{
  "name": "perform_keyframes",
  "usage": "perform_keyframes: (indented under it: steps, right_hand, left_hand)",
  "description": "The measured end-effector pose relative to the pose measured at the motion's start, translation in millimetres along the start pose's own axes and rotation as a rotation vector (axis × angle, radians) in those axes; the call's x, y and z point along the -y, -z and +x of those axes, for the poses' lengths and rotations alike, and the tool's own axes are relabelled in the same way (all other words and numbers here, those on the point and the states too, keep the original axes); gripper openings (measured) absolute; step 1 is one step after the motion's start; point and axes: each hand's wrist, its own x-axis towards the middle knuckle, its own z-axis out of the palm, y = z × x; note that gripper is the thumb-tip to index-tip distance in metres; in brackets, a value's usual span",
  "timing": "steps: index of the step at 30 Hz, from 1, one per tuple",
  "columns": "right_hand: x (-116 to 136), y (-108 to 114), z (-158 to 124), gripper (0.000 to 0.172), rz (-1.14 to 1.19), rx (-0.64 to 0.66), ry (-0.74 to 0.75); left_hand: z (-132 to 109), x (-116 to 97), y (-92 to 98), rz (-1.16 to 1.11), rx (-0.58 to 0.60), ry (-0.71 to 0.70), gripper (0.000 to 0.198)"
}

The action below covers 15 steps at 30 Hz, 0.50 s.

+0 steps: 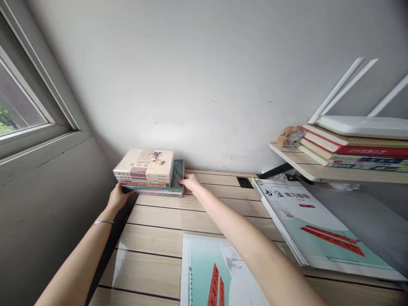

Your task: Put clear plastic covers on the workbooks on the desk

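A stack of books lies in the far left corner of the wood-patterned desk, with a thick cream-covered book on top. My left hand grips the stack's left end, fingers at its lower edge. At the opposite end, my right hand holds the right edge of the stack, beside a dark green book that sticks out from under the cream one. The fingertips of both hands are partly hidden by the books.
A calligraphy workbook lies at the front of the desk, partly under my right forearm. More workbooks are piled at right. Above them, a raised shelf bears books and a white router. A window is at left.
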Motion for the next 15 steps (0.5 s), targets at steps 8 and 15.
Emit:
perform_keyframes:
  steps: [8,15]
  right_hand:
    - [-8,0,-3,0.015,0.023,-0.035,0.022]
    - [-8,3,-11,0.015,0.014,-0.045,0.024]
  left_hand:
    - [-2,-4,1.1,-0.011,-0.004,-0.019,0.035]
    - [-8,-11,-4.1,-0.016,-0.011,-0.033,0.031]
